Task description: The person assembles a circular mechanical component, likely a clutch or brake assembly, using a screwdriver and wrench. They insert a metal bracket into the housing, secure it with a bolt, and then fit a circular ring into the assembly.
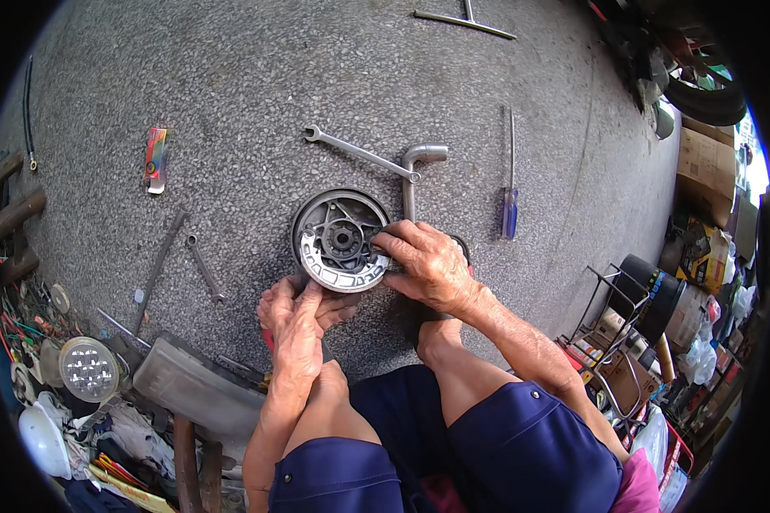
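A round metal wheel-like part (342, 238), dark inside with a spoked centre, is held tilted up between my knees. Along its lower inside lies a pale crescent-shaped piece (340, 279) with cut-out shapes. From below, my left hand (295, 329) grips the lower left rim, thumb and fingers closed around it. My right hand (432, 267) is closed at the right rim, its fingertips curled over the edge by the end of the crescent; whether they pinch something small there is hidden. Just beyond the part lie a combination wrench (359, 154) and a bent socket wrench (411, 175).
A blue-handled screwdriver (510, 205) lies to the right on the speckled floor (231, 94). A smaller wrench (205, 269), a dark bar (161, 265) and a colourful box (156, 160) are left. Clutter with a round lamp (90, 369) and a grey plastic cover (192, 385) lines the lower left.
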Available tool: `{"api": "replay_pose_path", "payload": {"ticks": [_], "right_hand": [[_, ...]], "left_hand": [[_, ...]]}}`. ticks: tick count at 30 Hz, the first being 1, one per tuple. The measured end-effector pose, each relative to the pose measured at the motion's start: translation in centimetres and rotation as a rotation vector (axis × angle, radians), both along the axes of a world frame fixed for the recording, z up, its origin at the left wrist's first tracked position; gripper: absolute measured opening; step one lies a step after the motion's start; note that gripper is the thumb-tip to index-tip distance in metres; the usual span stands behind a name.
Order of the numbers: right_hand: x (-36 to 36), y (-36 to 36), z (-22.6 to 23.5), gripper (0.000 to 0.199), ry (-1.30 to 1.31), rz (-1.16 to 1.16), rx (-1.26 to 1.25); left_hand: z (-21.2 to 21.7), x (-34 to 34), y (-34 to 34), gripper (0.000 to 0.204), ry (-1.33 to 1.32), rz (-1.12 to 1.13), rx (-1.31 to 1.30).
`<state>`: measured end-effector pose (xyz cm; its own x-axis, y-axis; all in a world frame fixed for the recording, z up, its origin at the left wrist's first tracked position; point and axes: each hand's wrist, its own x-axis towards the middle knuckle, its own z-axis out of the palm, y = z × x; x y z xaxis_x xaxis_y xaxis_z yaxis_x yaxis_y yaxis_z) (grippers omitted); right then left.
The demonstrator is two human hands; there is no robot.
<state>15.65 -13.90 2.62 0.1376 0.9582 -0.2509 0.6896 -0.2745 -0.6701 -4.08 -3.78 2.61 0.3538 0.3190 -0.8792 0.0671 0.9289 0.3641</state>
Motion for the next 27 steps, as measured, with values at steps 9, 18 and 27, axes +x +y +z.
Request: {"api": "replay_pose_path", "payload": {"ticks": [9, 18, 27], "right_hand": [[-0.7, 0.1, -0.5, 0.049, -0.016, 0.041, 0.039], [-0.8, 2.1, 3.3, 0.050, -0.041, 0.047, -0.201], [-3.4, 5.9, 3.5, 0.071, -0.064, -0.068, 0.007]], "left_hand": [[-2.6, -1.5, 0.3, 0.025, 0.207, -0.323, 0.640], [-2.7, -1.6, 3.7, 0.034, 0.311, -0.740, 1.331], [-3.2, -0.6, 7.2, 0.080, 0.128, -0.703, 0.820]]}}
